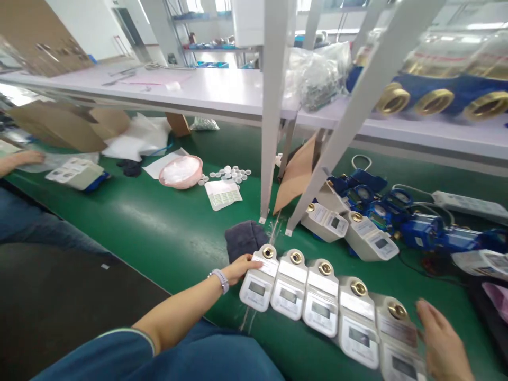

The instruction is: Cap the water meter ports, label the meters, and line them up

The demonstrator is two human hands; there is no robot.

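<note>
Several white-cased meters, each with a small display and a brass fitting at the top, stand side by side in a row on the green bench. My left hand (240, 269) grips the leftmost meter (257, 286), thumb on its top face. At the other end, my right hand (444, 338), slightly blurred, is beside the rightmost meter (399, 338) with its fingers stretched out; whether it touches the casing I cannot tell. Between them are more meters, one with its display in the middle (321, 301). A dark folded cloth (244, 238) lies just behind my left hand.
Two similar meters (371, 238) and several blue meters (379, 211) lie at the right, near a power strip (470, 203). White shelf posts (272, 116) rise from the bench. A pink bowl (180, 177) and small clear caps (234, 172) lie farther left. Another person's hand (29, 157) is at far left.
</note>
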